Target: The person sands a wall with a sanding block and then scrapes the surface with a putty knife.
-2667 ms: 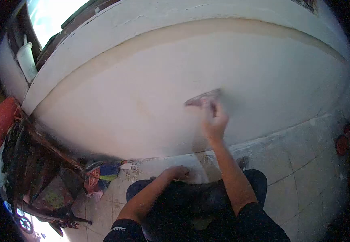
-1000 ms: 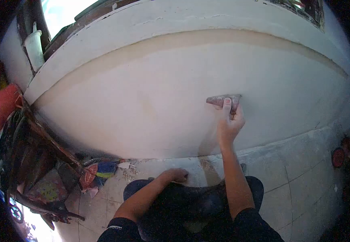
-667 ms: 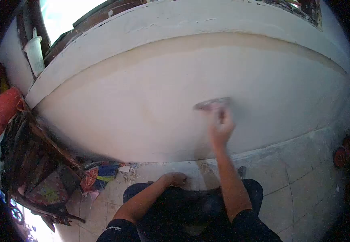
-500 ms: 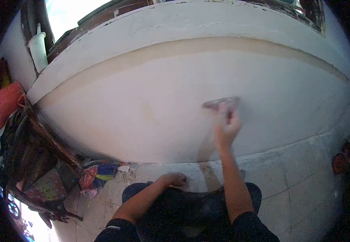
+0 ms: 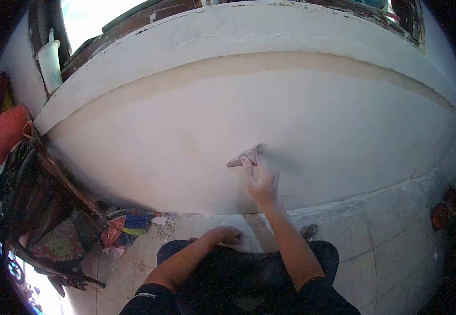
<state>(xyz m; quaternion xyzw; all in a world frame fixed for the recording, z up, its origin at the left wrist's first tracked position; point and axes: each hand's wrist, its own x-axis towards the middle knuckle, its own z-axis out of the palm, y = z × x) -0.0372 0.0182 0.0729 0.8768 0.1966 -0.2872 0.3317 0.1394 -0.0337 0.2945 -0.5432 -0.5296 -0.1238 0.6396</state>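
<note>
My right hand (image 5: 261, 181) is closed around a folded, greyish-brown sheet of sandpaper (image 5: 245, 156), its thumb lying over the near face. The sandpaper is against the pale, smooth wall (image 5: 149, 131), low and near the middle, and one end of it curls up. My left hand (image 5: 227, 235) rests by my left knee with its fingers curled in; nothing shows in it.
A white plastic container (image 5: 50, 65) hangs at the upper left beside the window. Dark furniture with a red cushion (image 5: 10, 128) stands at the left, near colourful cloth or bags (image 5: 128, 228) on the tiled floor (image 5: 354, 262). Reddish objects (image 5: 440, 214) lie at the right.
My right hand has moved down and to the left across the wall with the sandpaper, and is less blurred now. The left hand has stayed by the knee.
</note>
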